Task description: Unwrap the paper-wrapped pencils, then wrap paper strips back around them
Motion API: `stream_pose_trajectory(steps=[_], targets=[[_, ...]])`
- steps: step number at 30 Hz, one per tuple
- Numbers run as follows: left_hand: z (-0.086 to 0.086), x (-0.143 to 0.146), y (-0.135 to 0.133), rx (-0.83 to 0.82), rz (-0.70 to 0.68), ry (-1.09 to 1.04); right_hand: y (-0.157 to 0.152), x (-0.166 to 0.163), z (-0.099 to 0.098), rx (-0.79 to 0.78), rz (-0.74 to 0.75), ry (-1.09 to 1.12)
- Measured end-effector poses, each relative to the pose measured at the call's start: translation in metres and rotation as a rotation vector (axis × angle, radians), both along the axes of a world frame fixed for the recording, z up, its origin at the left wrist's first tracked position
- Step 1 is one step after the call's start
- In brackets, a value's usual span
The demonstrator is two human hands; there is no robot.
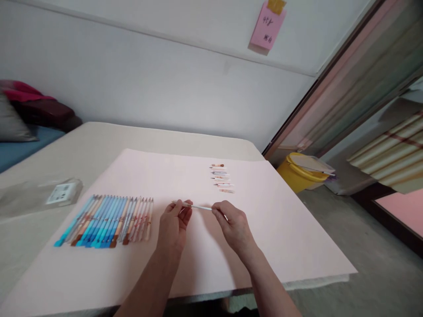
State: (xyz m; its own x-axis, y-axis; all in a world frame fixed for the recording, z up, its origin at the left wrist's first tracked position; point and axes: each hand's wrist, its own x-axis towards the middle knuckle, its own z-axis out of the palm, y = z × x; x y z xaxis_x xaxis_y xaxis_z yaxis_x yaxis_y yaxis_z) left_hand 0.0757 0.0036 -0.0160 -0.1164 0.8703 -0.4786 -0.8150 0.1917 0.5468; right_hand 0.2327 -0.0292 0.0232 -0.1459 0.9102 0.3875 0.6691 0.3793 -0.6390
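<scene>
Pen (201, 207) looks light and stiff, best held near its ends, where our left hand (174, 223) and right hand (234, 221) pinch it.

A sheet (284, 246) lies on the worktop (165, 138). Above it, a pen (201, 207) spans the left hand (174, 224) and right hand (233, 222). From there, a row of pens (107, 220) lies at nine o'clock, a bag (61, 193) beyond it, loose pieces (222, 178) toward one, a bucket (294, 176) past the worktop toward two.

The wall (132, 75) bears a pink note (267, 30), the floor (325, 224) a yellow bucket (295, 177).
</scene>
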Motion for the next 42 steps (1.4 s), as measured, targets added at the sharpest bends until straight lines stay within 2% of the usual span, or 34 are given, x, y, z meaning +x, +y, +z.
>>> stream_pose_trajectory(steps=[3,10,19,30,32,34,37,40,42], targets=[[0.003,0.003,-0.003,0.018,0.004,0.032,0.0,-0.004,-0.002,-0.018,0.01,0.03],[0.006,0.018,-0.018,0.053,-0.097,0.077,0.002,-0.022,-0.016,-0.101,-0.015,0.116],[0.01,0.017,-0.017,0.003,-0.144,0.06,0.004,-0.025,-0.02,-0.169,-0.047,0.221],[-0.001,0.012,-0.01,0.01,-0.124,-0.045,0.009,-0.025,-0.028,-0.208,-0.034,0.228],[-0.001,0.01,-0.007,-0.012,-0.118,-0.044,0.015,-0.014,-0.031,-0.189,-0.113,0.197],[0.0,0.008,-0.005,-0.044,-0.101,-0.04,0.025,0.003,-0.04,-0.15,-0.257,0.128],[0.0,0.006,-0.004,-0.073,-0.082,-0.046,0.044,0.033,-0.061,-0.131,-0.45,-0.089],[0.0,0.006,-0.004,-0.07,-0.075,-0.055,0.06,0.058,-0.086,-0.19,-0.483,-0.331],[0.001,0.006,-0.005,-0.063,-0.075,-0.062,0.068,0.069,-0.1,-0.238,-0.514,-0.406]])
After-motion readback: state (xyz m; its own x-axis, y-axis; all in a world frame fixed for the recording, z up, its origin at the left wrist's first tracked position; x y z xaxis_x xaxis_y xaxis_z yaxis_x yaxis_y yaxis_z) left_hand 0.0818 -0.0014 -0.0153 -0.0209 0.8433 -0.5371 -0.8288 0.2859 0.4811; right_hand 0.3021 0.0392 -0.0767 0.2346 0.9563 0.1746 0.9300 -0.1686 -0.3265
